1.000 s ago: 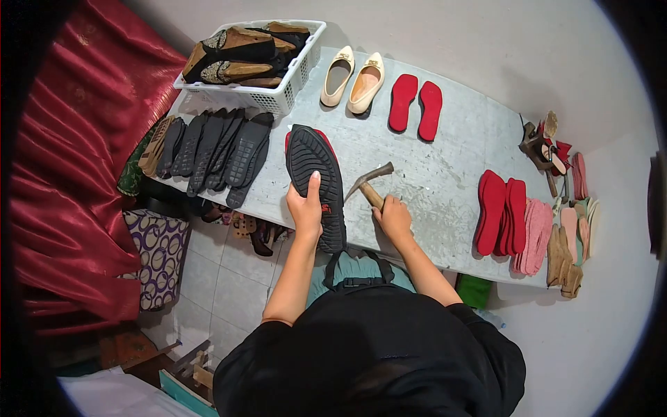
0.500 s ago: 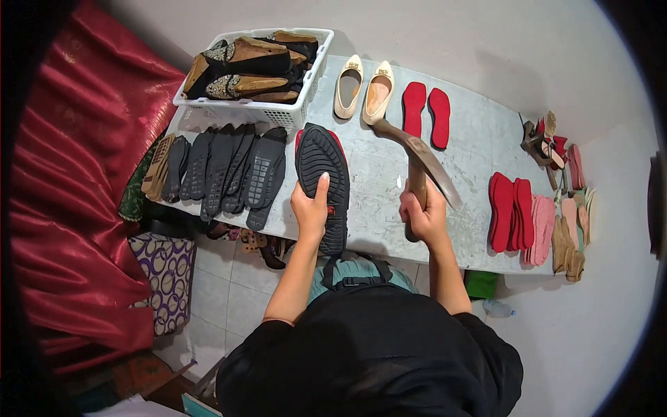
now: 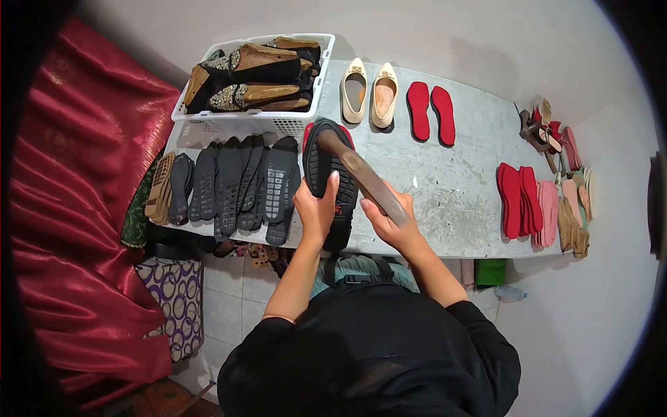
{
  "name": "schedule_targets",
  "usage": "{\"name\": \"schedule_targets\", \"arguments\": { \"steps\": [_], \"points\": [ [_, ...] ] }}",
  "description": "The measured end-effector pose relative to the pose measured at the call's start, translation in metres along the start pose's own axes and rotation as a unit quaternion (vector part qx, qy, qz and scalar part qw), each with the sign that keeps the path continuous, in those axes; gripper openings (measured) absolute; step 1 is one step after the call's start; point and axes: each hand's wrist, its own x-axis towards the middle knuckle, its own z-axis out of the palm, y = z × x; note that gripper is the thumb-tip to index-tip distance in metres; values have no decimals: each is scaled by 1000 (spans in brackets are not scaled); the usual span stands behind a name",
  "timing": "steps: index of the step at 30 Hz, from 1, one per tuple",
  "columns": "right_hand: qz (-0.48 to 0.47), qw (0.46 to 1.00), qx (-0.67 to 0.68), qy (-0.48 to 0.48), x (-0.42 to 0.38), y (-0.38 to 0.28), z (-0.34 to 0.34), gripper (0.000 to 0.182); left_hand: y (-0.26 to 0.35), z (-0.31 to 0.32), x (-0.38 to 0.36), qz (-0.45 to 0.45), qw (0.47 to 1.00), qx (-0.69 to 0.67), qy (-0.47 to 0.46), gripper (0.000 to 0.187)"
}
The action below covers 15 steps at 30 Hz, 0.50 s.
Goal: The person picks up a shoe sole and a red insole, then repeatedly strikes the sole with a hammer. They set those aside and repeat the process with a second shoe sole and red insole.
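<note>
Black sole (image 3: pixel 326 167), cream shoes (image 3: pixel 369 92), red insoles (image 3: pixel 431 111). White basket (image 3: pixel 240 125), grey table (image 3: pixel 445 181). Far left, red curtain (image 3: pixel 90 174); near it, a purple-and-white circled cushion (image 3: pixel 174 292).

The grey desk (image 3: pixel 451 181) carries a white basket (image 3: pixel 243 124), black soles (image 3: pixel 236 184), cream shoes (image 3: pixel 369 90), red insoles (image 3: pixel 432 111) and stacked insoles (image 3: pixel 535 205).

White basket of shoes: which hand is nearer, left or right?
Left. The left hand grips the black sole just below the white basket. The right hand holds the hammer farther right, away from the basket.
</note>
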Motion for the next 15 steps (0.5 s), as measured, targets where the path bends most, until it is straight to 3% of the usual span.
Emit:
{"name": "schedule_targets", "arguments": {
  "steps": [2, 4, 6, 7, 9, 11, 13, 15],
  "points": [
    [11, 999, -48, 6, 1, 0, 7, 17, -2, -7, 2, -19, 1000, -6, -12, 27],
    [14, 997, -73, 14, 4, 1, 17, 18, -9, -17, 6, 102, 992, 42, -62, 27],
    [-54, 994, -56, 71, -1, 0, 29, 15, -12, -19, 9, 70, 996, 17, -61, 26],
    [-50, 994, -57, 74, -2, -4, 31, 15, -13, -20, 9, 40, 998, -6, -58, 26],
    [45, 997, -60, 36, 2, -13, 32, 15, -17, -22, 11, 34, 997, -34, -64, 26],
    [45, 995, -77, 36, 1, -6, 37, 15, -19, -24, 17, 34, 995, -61, -69, 27],
    [-56, 992, -36, 105, -3, 0, 46, 17, -12, -27, 16, 87, 995, 14, -45, 27],
    [-2, 995, -60, 76, -1, -6, 44, 17, -9, -31, 13, 32, 998, 16, -56, 27]
  ]
}}
